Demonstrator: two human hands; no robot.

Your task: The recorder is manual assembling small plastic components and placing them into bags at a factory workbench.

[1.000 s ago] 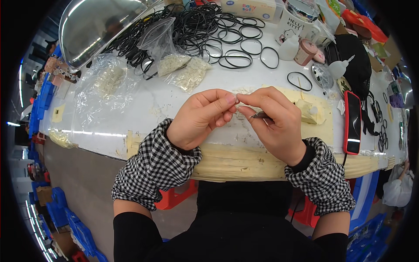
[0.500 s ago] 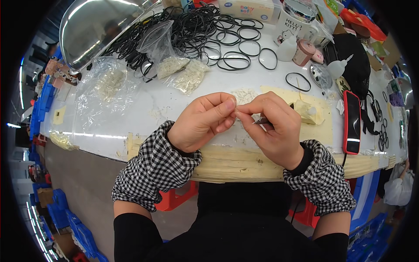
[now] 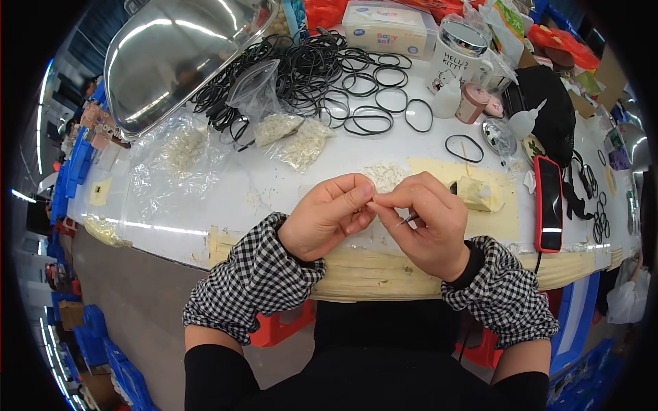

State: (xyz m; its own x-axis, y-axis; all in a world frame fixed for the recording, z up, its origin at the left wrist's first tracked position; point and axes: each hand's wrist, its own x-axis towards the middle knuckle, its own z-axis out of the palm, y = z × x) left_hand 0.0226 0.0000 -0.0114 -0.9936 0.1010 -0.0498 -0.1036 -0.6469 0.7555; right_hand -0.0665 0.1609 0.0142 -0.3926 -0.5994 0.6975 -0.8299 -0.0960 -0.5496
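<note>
My left hand (image 3: 325, 218) and my right hand (image 3: 433, 222) meet above the table's near edge, thumbs and forefingers pinched fingertip to fingertip. Whatever lies between the fingertips is too small to make out. A slim, pointed metal tool (image 3: 410, 218) is tucked under the curled fingers of my right hand, its tip sticking out toward the left. Just beyond the hands lies a pile of small white pieces (image 3: 385, 174), partly hidden by them. A yellowish block (image 3: 475, 193) sits right of the pile on a cream sheet (image 3: 504, 218).
Clear bags of pale pieces (image 3: 306, 145) lie back left, before tangled black bands (image 3: 301, 72) and separate black loops (image 3: 370, 121). A shiny domed cover (image 3: 185, 58) stands far left. At right are a red-framed phone (image 3: 548, 204), a white mug (image 3: 458, 58) and a squeeze bottle (image 3: 526, 121).
The whole view has shifted slightly, so the table sits a little lower. Both hands keep their fingertips together, and the tool in my right hand has turned slightly.
</note>
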